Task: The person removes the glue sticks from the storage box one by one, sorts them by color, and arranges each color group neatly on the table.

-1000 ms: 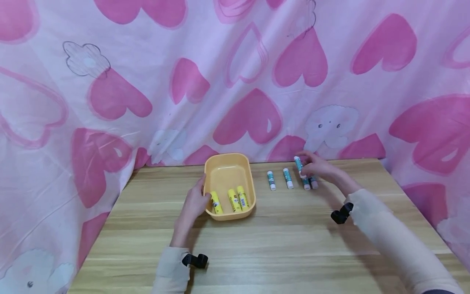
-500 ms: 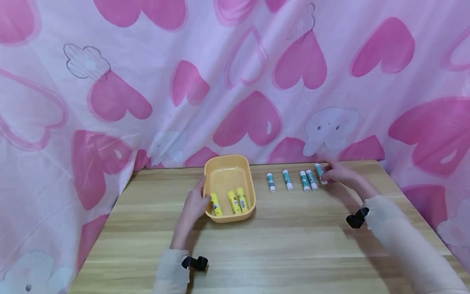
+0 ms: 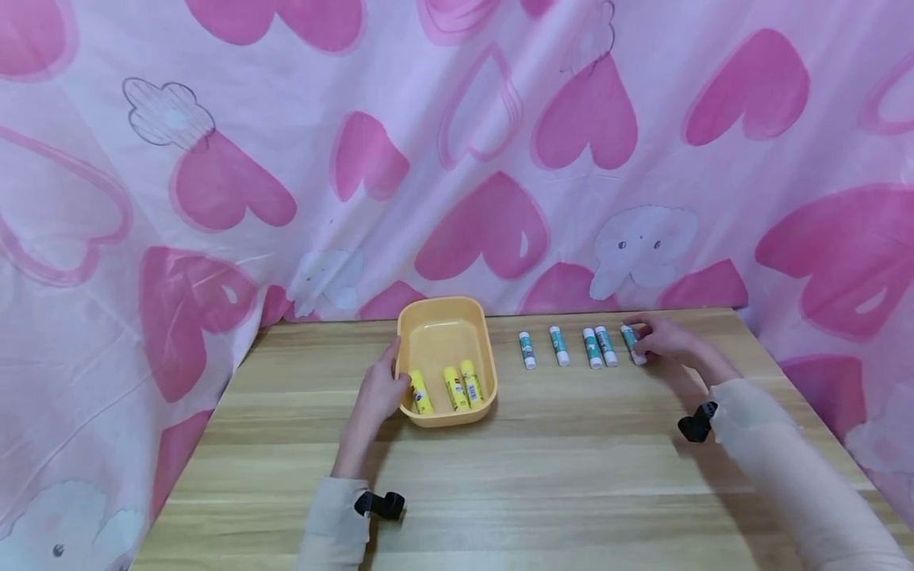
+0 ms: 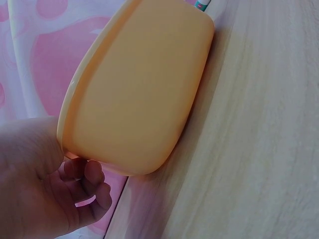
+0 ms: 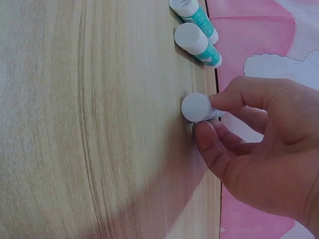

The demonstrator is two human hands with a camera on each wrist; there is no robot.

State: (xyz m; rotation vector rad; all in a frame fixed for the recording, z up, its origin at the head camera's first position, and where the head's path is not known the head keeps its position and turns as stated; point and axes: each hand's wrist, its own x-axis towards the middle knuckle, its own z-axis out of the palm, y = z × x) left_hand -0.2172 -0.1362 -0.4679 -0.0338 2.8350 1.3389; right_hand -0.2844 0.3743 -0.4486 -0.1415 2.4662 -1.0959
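Note:
My left hand (image 3: 381,390) grips the left rim of a yellow-orange plastic tray (image 3: 444,313), with the thumb over the edge. Inside that tray lie three yellow glue sticks (image 3: 455,388). In the left wrist view the tray's outer side (image 4: 134,89) fills the middle, beside my curled fingers (image 4: 92,172). At the right end of a row, my right hand (image 3: 666,339) pinches a teal-and-white glue stick (image 3: 631,342) between thumb and fingers. The right wrist view shows its white end (image 5: 195,107) at the tabletop; the hand hides part of its body.
Several other teal-and-white glue sticks lie left of it: a pair side by side (image 3: 592,349), one farther left (image 3: 559,346), and another (image 3: 527,350) nearest the tray. The wooden table (image 3: 514,476) meets a pink heart-patterned cloth (image 3: 485,230) at its back edge.
Carrying the teal-and-white glue stick, my right hand has moved right from over the pair and lowered it to the table. My left hand stays on the tray.

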